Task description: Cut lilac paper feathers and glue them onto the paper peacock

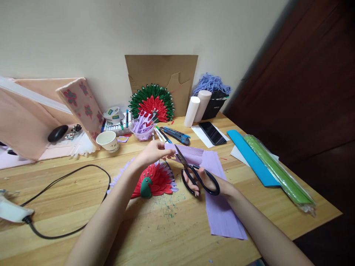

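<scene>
My left hand pinches the left end of a strip of purple crepe paper above the table. The rest of the paper bends to the right and hangs down under my right forearm. In my right hand are black-handled scissors, fingers through the loops, blades pointing up and left at the held end. Whether the blades touch the paper I cannot tell. Just below my left hand lies a paper peacock with a green head, red feathers and a purple fringe, partly covered by my left forearm.
A glue gun with a looping black cord lies at left. Behind stand a paper cup, a bowl of purple scraps, pens, a phone and white rolls. Green wrapped paper borders the right edge.
</scene>
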